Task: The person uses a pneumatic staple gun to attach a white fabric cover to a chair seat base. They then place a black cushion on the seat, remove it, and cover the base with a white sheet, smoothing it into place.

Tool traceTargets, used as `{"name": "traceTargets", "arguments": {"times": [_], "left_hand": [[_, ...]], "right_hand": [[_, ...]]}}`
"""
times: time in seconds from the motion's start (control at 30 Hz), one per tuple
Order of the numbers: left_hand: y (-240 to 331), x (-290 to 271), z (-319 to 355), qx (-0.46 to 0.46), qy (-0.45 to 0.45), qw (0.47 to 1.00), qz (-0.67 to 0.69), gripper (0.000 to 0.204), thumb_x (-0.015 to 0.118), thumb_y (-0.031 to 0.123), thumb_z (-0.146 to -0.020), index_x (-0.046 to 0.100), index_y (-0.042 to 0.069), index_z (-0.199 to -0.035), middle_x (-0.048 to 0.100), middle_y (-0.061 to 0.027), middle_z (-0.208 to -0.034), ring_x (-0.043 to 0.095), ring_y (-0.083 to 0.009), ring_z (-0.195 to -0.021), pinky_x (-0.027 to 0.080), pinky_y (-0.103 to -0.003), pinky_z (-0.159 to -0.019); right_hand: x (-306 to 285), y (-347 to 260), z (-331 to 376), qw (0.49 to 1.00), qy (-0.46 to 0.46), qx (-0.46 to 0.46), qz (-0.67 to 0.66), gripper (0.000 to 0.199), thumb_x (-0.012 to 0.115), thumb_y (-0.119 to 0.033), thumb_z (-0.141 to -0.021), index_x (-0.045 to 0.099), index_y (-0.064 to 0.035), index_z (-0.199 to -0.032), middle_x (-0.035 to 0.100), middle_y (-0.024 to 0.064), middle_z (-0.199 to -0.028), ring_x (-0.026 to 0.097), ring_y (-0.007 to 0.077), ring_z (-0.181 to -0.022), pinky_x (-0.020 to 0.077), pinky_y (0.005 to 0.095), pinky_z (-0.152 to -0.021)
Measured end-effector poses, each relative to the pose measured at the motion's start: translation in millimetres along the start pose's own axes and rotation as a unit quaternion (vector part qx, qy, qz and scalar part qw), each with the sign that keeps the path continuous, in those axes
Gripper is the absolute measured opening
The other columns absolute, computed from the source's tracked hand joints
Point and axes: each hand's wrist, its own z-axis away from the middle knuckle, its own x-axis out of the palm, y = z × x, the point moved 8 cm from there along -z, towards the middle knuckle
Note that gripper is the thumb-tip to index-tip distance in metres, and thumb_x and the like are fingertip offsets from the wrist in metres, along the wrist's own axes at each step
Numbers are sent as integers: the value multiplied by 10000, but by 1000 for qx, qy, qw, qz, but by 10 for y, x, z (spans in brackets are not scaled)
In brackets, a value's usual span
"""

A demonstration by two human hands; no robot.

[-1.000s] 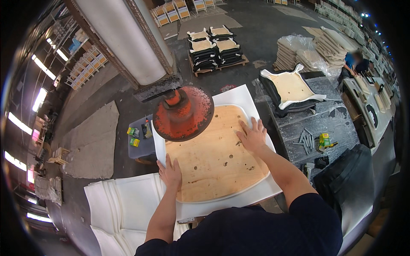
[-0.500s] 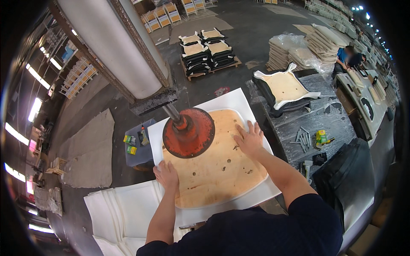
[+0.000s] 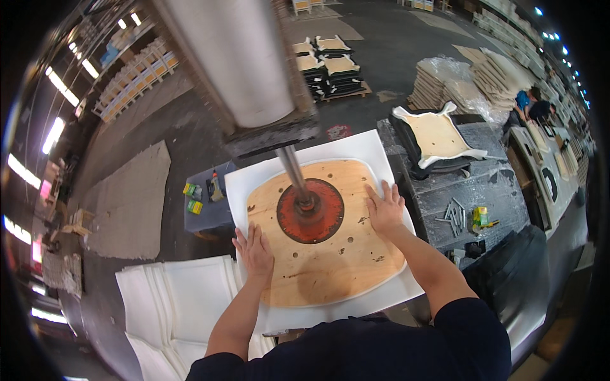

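Observation:
A plywood seat panel with rounded corners and several small holes lies on a square white foam sheet in front of me. A round red press plate on a metal rod rests against the middle of the wood. My left hand lies on the panel's left edge, fingers stretched out and partly over the foam. On the right edge, my right hand is spread flat with the fingertips pointing away from me. Neither hand grips anything.
Overhead stands the press cylinder. White foam sheets are stacked at left, beside a blue-grey bin. A table at right carries a padded seat, metal parts and black sheets. A co-worker is far right.
The red press plate has come down from above the panel onto its middle. Both hands stay on the panel's edges. The view has shifted slightly.

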Motion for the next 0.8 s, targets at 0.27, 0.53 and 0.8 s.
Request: {"name": "traceTargets", "arguments": {"times": [0.27,0.53,0.8], "left_hand": [[-37,16,46,4,39,999,-16,496,533,267,-1154,619,2,-1563,547,-180,-1695,320,-515,-1653,162,-646,-1376],[-13,85,84,18,-6,996,83,535,512,275,-1163,555,-28,-1603,505,-225,-1712,454,-424,-1595,296,-525,-1360],[-42,176,77,28,4,996,79,540,532,247,-1148,550,-46,-1601,503,-251,-1705,466,-427,-1585,316,-527,-1351]], "right_hand": [[152,65,-70,999,30,-14,40,551,471,-509,-1158,521,-386,-1692,343,189,-1810,270,538,-1654,255,741,-1275],[253,115,-135,996,42,-36,63,566,481,-515,-1152,510,-386,-1702,345,193,-1803,288,563,-1637,294,767,-1237],[298,79,-140,995,26,-41,91,568,473,-518,-1156,509,-371,-1704,332,185,-1816,279,549,-1649,276,782,-1248]]}}
